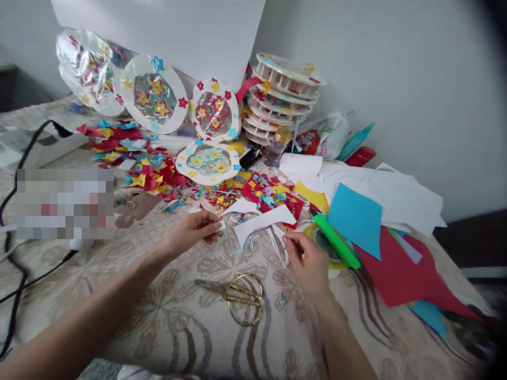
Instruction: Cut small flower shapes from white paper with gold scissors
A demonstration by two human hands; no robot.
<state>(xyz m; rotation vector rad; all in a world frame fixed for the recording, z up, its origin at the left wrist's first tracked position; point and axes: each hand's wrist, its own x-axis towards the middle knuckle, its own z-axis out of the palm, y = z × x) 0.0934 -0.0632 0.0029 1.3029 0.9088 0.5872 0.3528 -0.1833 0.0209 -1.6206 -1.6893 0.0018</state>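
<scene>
My left hand (198, 228) is closed in a pinch on a small white paper piece (220, 226) at the middle of the table. To its right, my right hand (308, 256) is also pinched, its fingertips at the edge of a thin white paper scrap (278, 240). Between the hands lies a larger white paper offcut (264, 220) with a curved edge. Gold-handled scissors (235, 296) rest on the cloth in front of the hands, blades pointing left. A green box cutter (336, 240) and a yellow tape roll (330, 243) are beside my right hand.
Decorated white rings (177, 113) lean at the back near a stack of ring frames (282, 100). Cut stars and scraps (154, 177) cover the table's middle. Blue paper (354, 216) and red paper (400, 269) lie right. A glass jar (277, 150) stands behind; black cables (24, 274) run left.
</scene>
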